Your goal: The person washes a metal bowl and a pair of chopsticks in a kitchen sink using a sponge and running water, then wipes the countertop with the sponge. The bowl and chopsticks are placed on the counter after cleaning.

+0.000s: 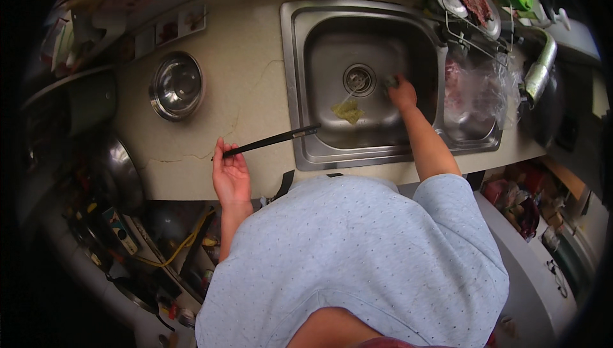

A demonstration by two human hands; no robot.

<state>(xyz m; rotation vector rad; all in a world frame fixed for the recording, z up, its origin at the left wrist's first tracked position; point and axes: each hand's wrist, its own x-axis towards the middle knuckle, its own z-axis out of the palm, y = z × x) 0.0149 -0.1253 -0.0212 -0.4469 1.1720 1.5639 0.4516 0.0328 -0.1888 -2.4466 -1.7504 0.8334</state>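
Observation:
My left hand (232, 175), palm up over the counter's front edge, holds a pair of black chopsticks (270, 142) near one end. Their far ends reach across the left rim of the stainless steel sink (330, 41). Down in the main basin, my right hand (403, 94) is closed around a small grey-green thing (392, 81), mostly covered by the fingers; its kind cannot be told. Left of that hand is the round drain strainer (359, 80). A crumpled yellow-green cloth or scrubbing net (349, 111) lies on the basin floor below the drain.
A shiny metal bowl (176, 86) stands on the counter (249, 84) to the left. At right, the smaller basin holds a clear plastic bag (479, 84) with reddish contents. A wire rack (479, 46) with lids and a metal faucet (541, 68) overhang that side.

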